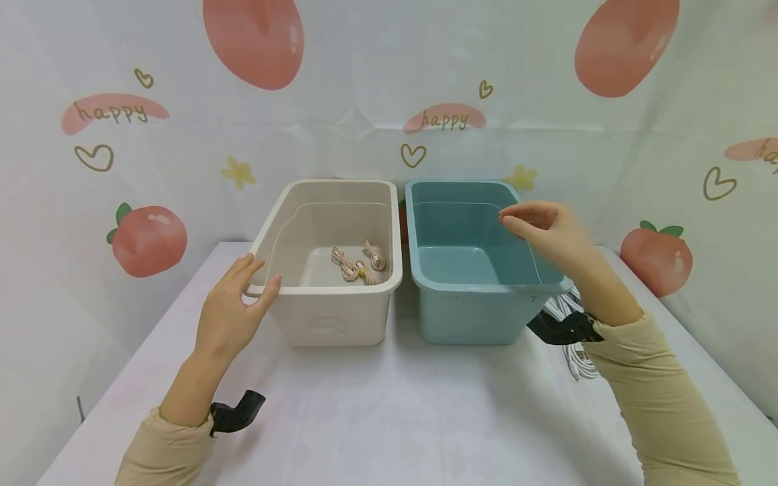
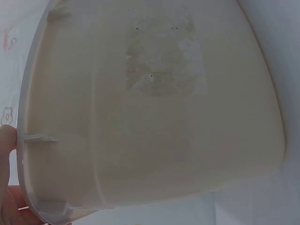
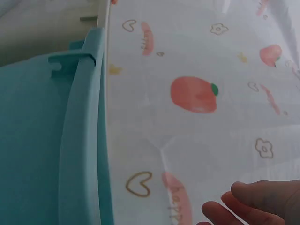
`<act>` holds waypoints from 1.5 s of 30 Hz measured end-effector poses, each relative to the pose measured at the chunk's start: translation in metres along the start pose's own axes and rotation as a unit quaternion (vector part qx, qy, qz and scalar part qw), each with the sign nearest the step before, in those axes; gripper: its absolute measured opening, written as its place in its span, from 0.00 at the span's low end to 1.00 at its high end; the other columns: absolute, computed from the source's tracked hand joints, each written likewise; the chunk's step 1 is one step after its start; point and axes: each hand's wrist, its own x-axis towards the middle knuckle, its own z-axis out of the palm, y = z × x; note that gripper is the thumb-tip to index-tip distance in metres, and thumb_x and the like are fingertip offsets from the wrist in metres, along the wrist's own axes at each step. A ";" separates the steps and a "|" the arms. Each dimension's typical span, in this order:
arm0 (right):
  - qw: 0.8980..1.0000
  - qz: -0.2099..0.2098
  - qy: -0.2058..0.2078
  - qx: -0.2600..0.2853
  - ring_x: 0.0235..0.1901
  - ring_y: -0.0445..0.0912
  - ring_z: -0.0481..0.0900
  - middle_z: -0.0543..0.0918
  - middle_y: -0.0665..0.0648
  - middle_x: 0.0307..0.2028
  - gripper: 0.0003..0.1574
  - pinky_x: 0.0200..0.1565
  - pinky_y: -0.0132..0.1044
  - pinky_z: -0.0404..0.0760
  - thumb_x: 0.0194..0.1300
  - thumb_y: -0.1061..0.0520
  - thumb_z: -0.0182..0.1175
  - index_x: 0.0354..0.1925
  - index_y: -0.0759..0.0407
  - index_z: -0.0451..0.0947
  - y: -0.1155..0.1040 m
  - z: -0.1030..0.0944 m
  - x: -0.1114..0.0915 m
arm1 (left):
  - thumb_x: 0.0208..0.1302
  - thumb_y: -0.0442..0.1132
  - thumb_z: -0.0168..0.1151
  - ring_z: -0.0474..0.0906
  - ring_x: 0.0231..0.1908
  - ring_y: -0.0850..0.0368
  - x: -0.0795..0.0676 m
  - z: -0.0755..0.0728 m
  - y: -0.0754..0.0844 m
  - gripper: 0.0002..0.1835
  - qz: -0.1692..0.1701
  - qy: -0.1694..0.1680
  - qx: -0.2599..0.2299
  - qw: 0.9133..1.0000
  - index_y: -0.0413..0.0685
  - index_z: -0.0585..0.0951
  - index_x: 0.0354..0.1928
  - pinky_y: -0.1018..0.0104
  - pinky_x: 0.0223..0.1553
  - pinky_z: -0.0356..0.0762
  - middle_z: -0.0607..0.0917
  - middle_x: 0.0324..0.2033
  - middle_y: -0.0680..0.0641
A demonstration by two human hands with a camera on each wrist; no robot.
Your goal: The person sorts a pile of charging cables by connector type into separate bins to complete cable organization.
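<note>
My left hand [image 1: 229,314] rests at the near left corner of a beige plastic bin [image 1: 328,317], fingers along the side rim and thumb over the front rim. In the left wrist view, the thumb [image 2: 7,138] and fingertips lie against the rim. Several small tied bundles of tan cord [image 1: 346,264] lie on the bin's floor. Over the right rim of a teal bin [image 1: 468,314] hovers my right hand [image 1: 550,236], its fingers loosely bent towards the thumb. Nothing shows between those fingers [image 3: 220,213] in the right wrist view.
Both bins stand side by side on a white-covered table [image 1: 377,418]. White cables [image 1: 574,358] lie right of the teal bin, partly hidden by my right wrist. A printed cloth [image 1: 358,81] hangs right behind the bins.
</note>
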 end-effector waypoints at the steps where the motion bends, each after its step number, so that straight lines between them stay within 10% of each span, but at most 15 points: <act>1: 1.000 0.004 0.008 0.006 0.37 0.26 0.77 0.79 0.25 0.34 0.16 0.42 0.20 0.75 0.64 0.44 0.57 0.48 0.45 0.79 0.005 -0.006 -0.004 | 0.65 0.52 0.53 0.60 0.67 0.40 0.000 0.000 0.000 0.29 0.000 0.000 0.000 1.000 0.36 0.73 0.59 0.37 0.62 0.61 0.69 0.64 0.35; 17: 0.985 0.101 0.109 0.092 0.27 0.23 0.78 0.80 0.25 0.26 0.10 0.31 0.13 0.76 0.64 0.54 0.58 0.35 0.33 0.77 0.101 -0.058 -0.056 | 0.66 0.49 0.52 0.59 0.67 0.35 0.006 -0.005 0.008 0.28 0.032 -0.011 0.019 0.999 0.34 0.72 0.59 0.39 0.67 0.53 0.68 0.63 0.30; 28: 0.976 0.177 0.116 0.042 0.25 0.23 0.75 0.76 0.22 0.24 0.01 0.28 0.15 0.74 0.63 0.44 0.57 0.35 0.32 0.74 0.142 -0.060 -0.070 | 0.63 0.46 0.56 0.65 0.66 0.43 0.010 0.011 0.062 0.24 0.104 -0.022 -0.025 0.994 0.40 0.75 0.58 0.45 0.65 0.63 0.73 0.62 0.39; 41: 0.962 0.232 0.139 -0.032 0.24 0.28 0.74 0.72 0.28 0.24 0.33 0.26 0.22 0.73 0.61 0.36 0.55 0.54 0.57 0.76 0.203 -0.065 -0.073 | 0.62 0.49 0.58 0.72 0.61 0.48 0.004 0.057 0.126 0.24 0.219 -0.110 -0.027 0.969 0.43 0.77 0.56 0.52 0.60 0.72 0.76 0.60 0.43; 45: 0.961 0.234 0.135 -0.057 0.25 0.25 0.72 0.71 0.26 0.26 0.27 0.25 0.26 0.74 0.61 0.35 0.54 0.52 0.48 0.76 0.222 -0.069 -0.077 | 0.63 0.51 0.58 0.72 0.61 0.49 0.002 0.071 0.136 0.24 0.224 -0.133 -0.013 0.965 0.45 0.76 0.57 0.54 0.58 0.75 0.76 0.60 0.45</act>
